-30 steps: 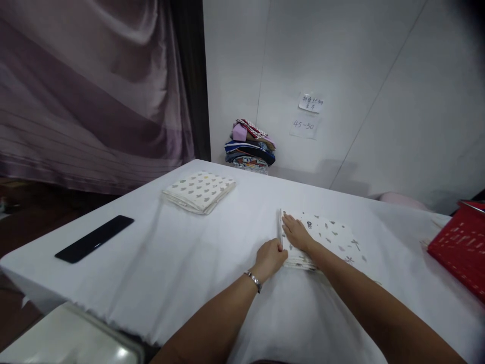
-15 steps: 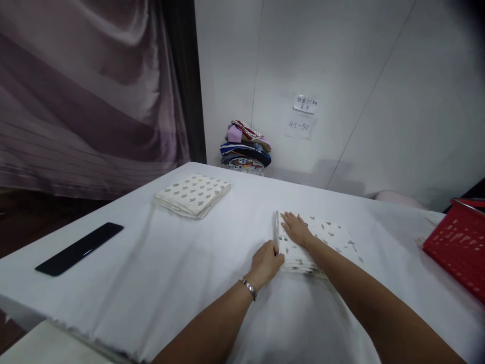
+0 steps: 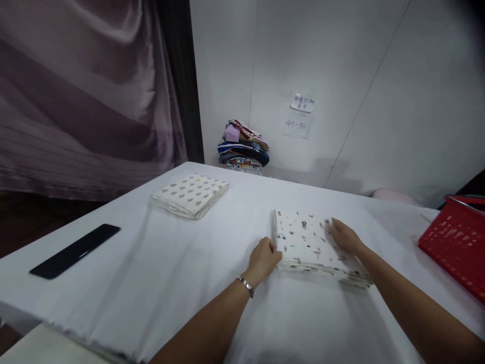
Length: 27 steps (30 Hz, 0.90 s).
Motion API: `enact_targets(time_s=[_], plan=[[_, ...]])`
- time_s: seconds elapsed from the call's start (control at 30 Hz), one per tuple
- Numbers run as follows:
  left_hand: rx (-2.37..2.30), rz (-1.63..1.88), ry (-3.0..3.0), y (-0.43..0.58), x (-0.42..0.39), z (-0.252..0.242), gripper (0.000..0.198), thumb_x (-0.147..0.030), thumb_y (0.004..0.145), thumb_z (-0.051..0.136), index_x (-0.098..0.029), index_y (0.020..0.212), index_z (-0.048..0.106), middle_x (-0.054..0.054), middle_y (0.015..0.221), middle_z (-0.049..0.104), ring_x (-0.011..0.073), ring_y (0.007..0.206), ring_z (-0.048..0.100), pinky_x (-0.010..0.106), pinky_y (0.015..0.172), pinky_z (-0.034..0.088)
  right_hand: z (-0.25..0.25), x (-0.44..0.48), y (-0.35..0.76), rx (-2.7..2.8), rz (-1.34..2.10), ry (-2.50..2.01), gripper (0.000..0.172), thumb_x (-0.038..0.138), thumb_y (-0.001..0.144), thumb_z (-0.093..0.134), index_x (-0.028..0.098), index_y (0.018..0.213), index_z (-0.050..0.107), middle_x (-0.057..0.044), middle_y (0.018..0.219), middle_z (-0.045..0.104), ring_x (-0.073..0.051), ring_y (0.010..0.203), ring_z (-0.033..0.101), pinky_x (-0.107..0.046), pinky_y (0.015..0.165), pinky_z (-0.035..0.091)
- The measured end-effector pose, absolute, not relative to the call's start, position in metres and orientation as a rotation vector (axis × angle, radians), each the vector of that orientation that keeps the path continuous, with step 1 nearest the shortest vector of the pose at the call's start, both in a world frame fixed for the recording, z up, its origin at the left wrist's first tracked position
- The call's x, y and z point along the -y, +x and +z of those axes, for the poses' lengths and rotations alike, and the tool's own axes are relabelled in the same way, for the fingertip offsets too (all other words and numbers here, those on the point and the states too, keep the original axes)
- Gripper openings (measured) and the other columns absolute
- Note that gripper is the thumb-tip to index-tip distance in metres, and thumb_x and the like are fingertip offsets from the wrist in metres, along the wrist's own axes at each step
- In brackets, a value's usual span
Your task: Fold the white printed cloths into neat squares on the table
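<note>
A folded white cloth [image 3: 303, 240] printed with small grey figures lies on the white table [image 3: 159, 283], several layers showing along its near edge. At its left edge my left hand [image 3: 264, 260], with a silver bracelet at the wrist, is closed with the thumb over the near left corner. My right hand [image 3: 345, 236] rests on the cloth's right part with its fingers stretched out, holding nothing. Further left lies a second folded white cloth [image 3: 193, 194] with grey leaf-like spots, apart from both hands.
A flat black device [image 3: 76, 251] lies near the table's left edge. At the right stands a red plastic basket [image 3: 454, 240]. A stack of folded fabrics [image 3: 244, 146] is beyond the far edge, by the wall with handwritten notes [image 3: 297, 125]. A purple curtain [image 3: 83, 101] hangs at the left.
My right hand has slid rightward across the cloth, from its left part to its right part, uncovering more of the print. My left hand stays at the left edge.
</note>
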<state>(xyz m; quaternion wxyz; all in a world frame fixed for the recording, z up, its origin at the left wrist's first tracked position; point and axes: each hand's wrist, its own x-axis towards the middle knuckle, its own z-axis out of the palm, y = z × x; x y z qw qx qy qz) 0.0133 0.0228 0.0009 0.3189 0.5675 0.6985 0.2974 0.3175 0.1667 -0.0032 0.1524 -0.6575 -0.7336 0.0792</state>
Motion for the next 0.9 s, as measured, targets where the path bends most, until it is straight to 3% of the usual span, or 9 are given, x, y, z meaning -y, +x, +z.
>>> enact_targets(time_s=[0.13, 0.23, 0.5, 0.67, 0.8, 0.9], plan=[[-1.787, 0.797, 1.400, 0.012, -0.031, -0.002, 0.038, -0.043, 0.074, 0.059, -0.022, 0.104, 0.052, 0.002, 0.103, 0.063, 0.0167, 0.085, 0.060, 0.024, 0.068, 0.040, -0.014, -0.139, 0.350, 1.960, 0.263, -2.057, 0.055, 0.042, 0.083, 0.041, 0.014, 0.131, 0.047, -0.013, 0.129, 0.055, -0.029, 0.116, 0.053, -0.038, 0.097, 0.041], [-1.788, 0.774, 1.385, 0.013, -0.040, 0.000, 0.048, -0.053, 0.079, 0.052, -0.019, 0.113, 0.050, 0.005, 0.103, 0.065, 0.0182, 0.088, 0.061, 0.026, 0.072, 0.041, -0.019, -0.129, 0.360, 1.907, 0.277, -2.122, 0.056, 0.044, 0.080, 0.046, 0.015, 0.127, 0.051, -0.013, 0.122, 0.061, -0.029, 0.112, 0.056, -0.038, 0.093, 0.043], [-1.905, 0.586, 1.446, 0.017, -0.059, 0.006, 0.048, -0.043, 0.075, 0.058, -0.014, 0.113, 0.053, 0.012, 0.108, 0.065, 0.0224, 0.093, 0.062, 0.027, 0.071, 0.042, -0.012, -0.121, 0.359, 1.822, 0.433, -2.161, 0.064, 0.051, 0.076, 0.051, 0.012, 0.128, 0.051, -0.019, 0.124, 0.058, -0.034, 0.114, 0.053, -0.045, 0.094, 0.043], [-1.922, 0.564, 1.476, 0.007, -0.064, 0.008, 0.050, -0.038, 0.073, 0.062, -0.015, 0.116, 0.051, 0.010, 0.109, 0.064, 0.0202, 0.095, 0.061, 0.025, 0.074, 0.041, -0.012, -0.080, 0.359, 1.691, 0.661, -2.082, 0.082, 0.058, 0.076, 0.052, 0.007, 0.138, 0.038, -0.021, 0.134, 0.048, -0.035, 0.119, 0.049, -0.045, 0.098, 0.041], [-1.887, 0.614, 1.549, 0.003, -0.061, 0.010, 0.053, -0.036, 0.074, 0.063, -0.017, 0.121, 0.048, 0.007, 0.111, 0.062, 0.0179, 0.095, 0.060, 0.024, 0.076, 0.042, -0.011, -0.037, 0.363, 1.520, 0.877, -1.894, 0.093, 0.064, 0.074, 0.054, 0.012, 0.145, 0.024, -0.018, 0.105, 0.067, -0.031, 0.088, 0.066, -0.043, 0.074, 0.054], [-1.867, 0.801, 1.810, 0.003, -0.046, 0.011, 0.049, -0.034, 0.078, 0.061, -0.016, 0.122, 0.048, 0.009, 0.121, 0.055, 0.0188, 0.107, 0.054, 0.027, 0.087, 0.041, -0.007, -0.013, 0.362, 1.473, 1.031, -1.792, 0.095, 0.062, 0.076, 0.054, 0.012, 0.147, 0.015, -0.010, 0.077, 0.069, -0.024, 0.057, 0.064, -0.038, 0.053, 0.054]])
